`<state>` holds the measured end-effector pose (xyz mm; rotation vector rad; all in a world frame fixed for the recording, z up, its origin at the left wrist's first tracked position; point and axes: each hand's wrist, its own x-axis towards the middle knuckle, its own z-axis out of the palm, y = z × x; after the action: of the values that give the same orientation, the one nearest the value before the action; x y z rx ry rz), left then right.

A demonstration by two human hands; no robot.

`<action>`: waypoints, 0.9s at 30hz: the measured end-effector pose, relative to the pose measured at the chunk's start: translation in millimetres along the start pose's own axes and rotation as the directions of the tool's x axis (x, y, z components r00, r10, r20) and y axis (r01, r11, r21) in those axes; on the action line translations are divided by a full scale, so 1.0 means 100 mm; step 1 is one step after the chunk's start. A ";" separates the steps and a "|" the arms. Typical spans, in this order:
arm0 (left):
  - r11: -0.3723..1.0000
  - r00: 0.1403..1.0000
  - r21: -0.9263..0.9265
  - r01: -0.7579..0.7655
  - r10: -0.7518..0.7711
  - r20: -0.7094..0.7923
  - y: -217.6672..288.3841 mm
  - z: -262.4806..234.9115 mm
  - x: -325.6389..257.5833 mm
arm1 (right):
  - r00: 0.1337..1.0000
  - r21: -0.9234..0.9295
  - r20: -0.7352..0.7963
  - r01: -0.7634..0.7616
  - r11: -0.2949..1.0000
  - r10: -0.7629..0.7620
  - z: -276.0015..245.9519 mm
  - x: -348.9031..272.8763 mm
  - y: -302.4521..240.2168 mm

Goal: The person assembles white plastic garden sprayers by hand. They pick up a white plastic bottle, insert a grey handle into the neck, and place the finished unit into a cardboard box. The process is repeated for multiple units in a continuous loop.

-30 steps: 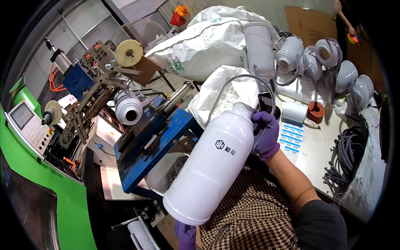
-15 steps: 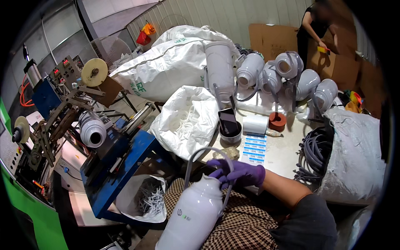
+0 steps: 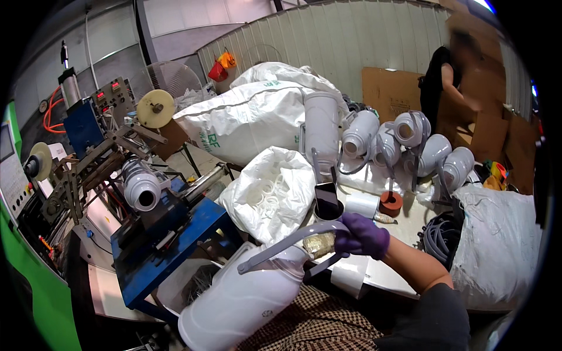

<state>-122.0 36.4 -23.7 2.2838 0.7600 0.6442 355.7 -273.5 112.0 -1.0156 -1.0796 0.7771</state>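
My right hand, in a purple glove, is closed around the handle of a glossy grey thermos flask shell. The flask lies tilted over my lap, its neck toward the hand and its base at the lower left. My left hand is out of view. Just behind the handle, on the table's near edge, sits a lump wrapped in brownish tape. A phone leans in a round container beyond it.
At left stands a machine with a blue table and another flask shell. A white sack of rings is in the middle. Several flasks stand at the back; a handle-filled sack is at right. A person works beyond.
My right hand has closed on the handle and moved slightly right and up. The flask has tipped over further, its base swinging left. The view has shifted upward.
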 end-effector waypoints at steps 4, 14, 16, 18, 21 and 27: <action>0.920 0.960 -0.370 0.126 -0.207 -0.188 0.34 0.20 0.07 | 0.855 -0.393 -0.376 0.201 0.897 -0.356 0.03 0.13 -0.53; 0.971 0.977 -0.215 -0.101 0.055 -0.208 0.05 1.36 0.42 | 0.023 -0.764 -0.426 0.527 0.374 -0.904 -1.52 -0.06 -1.59; 0.955 0.954 0.032 -0.294 0.295 -0.052 0.19 1.29 0.50 | 0.066 -0.996 -0.061 0.062 0.065 -0.996 -1.66 0.24 -1.47; 0.971 0.971 -0.054 -0.235 0.237 0.042 0.15 1.37 0.42 | 0.276 -0.898 0.304 -0.235 -0.371 -0.912 -1.97 0.65 -1.32; 0.940 0.947 0.130 -0.316 0.304 0.105 0.16 1.41 0.36 | 0.568 -0.827 -0.002 -0.464 -0.318 -0.823 -2.51 0.88 -0.90; 0.977 1.000 -0.212 -0.016 0.018 0.009 -0.14 1.42 0.18 | 0.727 -0.725 -0.378 -0.618 -0.305 -0.574 -2.71 1.33 -0.23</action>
<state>-27.1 -1.0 -125.1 2.0994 0.6348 0.6859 654.6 -236.8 140.5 -2.6018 -0.7066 -1.1103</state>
